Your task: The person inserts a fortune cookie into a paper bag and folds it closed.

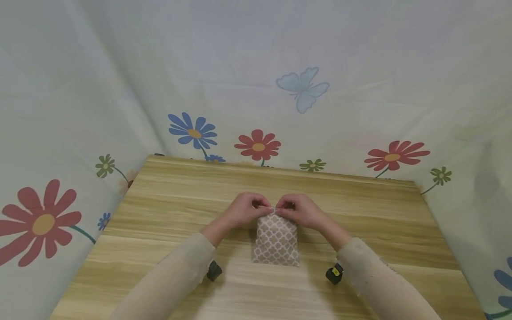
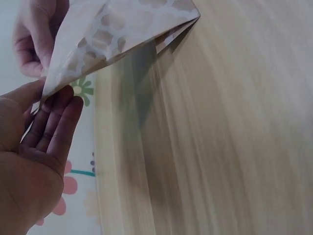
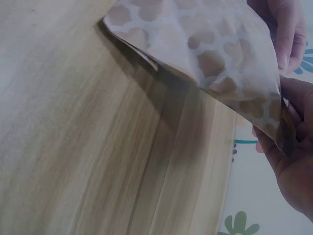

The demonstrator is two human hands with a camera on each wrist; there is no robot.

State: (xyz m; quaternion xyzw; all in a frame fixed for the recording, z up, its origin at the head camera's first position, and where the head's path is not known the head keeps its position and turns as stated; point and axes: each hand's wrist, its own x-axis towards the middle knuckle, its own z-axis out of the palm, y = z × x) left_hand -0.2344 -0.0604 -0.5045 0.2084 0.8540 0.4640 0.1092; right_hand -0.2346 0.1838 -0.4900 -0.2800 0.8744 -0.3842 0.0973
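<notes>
A tan paper bag [image 1: 276, 242] with a white lattice pattern stands over the middle of the table, its top edge pointing away from me. My left hand [image 1: 246, 210] pinches the left part of that top edge between thumb and fingers. At the right part, my right hand [image 1: 302, 211] pinches the same edge, and the two hands nearly meet. In the left wrist view the bag [image 2: 112, 34] tapers to a thin edge at the left fingers. The right wrist view shows the lower end of the bag [image 3: 195, 44] folded or open; what is inside is hidden.
The wood-grain table [image 1: 180, 186] extends around the bag on all sides. A pale curtain [image 1: 224, 53] printed with flowers and a butterfly hangs behind and beside it. Small black devices [image 1: 214, 270] sit by both wrists.
</notes>
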